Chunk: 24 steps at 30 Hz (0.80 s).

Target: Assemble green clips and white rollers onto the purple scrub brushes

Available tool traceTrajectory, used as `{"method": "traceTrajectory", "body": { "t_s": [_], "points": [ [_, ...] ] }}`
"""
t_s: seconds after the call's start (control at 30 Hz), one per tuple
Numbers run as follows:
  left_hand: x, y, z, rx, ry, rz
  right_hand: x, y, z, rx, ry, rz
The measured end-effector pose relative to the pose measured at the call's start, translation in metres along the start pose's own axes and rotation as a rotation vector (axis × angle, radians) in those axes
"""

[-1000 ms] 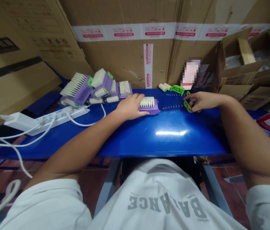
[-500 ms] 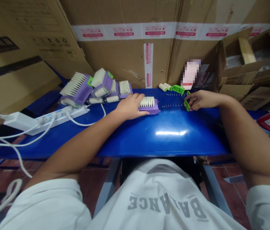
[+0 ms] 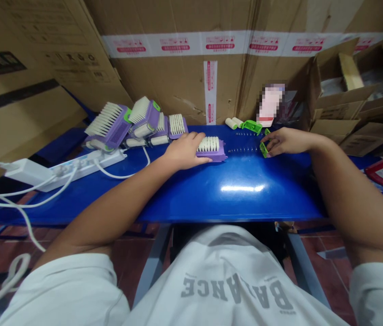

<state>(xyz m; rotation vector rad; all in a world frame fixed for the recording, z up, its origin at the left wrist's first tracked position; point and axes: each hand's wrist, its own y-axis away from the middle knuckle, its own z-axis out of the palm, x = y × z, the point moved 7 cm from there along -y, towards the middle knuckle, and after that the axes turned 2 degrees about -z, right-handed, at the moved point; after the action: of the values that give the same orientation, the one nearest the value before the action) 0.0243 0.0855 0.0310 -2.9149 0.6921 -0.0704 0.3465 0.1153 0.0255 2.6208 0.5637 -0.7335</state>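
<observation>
My left hand is closed over the left end of a purple brush block with rows of white bristles facing up, which rests on the blue table. To its right, my right hand pinches a green plastic bracket, partly hidden by the fingers. Between the block and the bracket run two thin lines of small shiny metal pieces; they look like coil springs, but are too small to tell. Behind them lie another green bracket and two cream rollers.
Several purple brushes with white bristles are piled at the back left, by a white power strip with cables. A phone-like pink screen, blurred out, leans at the back. Open cardboard boxes stand right; large cartons wall the back.
My right hand and the green bracket have shifted very slightly to the left. My left hand and the purple brush block have stayed in place.
</observation>
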Motion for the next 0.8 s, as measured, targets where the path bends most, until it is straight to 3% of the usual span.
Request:
{"method": "traceTrajectory", "body": {
  "t_s": [0.23, 0.5, 0.8],
  "points": [
    [0.000, 0.000, -0.001, -0.003, -0.001, -0.004, 0.001, -0.001, 0.005, -0.011, -0.066, 0.085],
    [0.000, 0.000, 0.000, -0.010, -0.014, -0.004, 0.006, -0.006, 0.015, -0.082, -0.308, 0.041],
    [0.000, 0.000, 0.000, -0.008, -0.016, 0.002, 0.004, -0.004, 0.014, -0.098, -0.316, 0.038]
  ]
}}
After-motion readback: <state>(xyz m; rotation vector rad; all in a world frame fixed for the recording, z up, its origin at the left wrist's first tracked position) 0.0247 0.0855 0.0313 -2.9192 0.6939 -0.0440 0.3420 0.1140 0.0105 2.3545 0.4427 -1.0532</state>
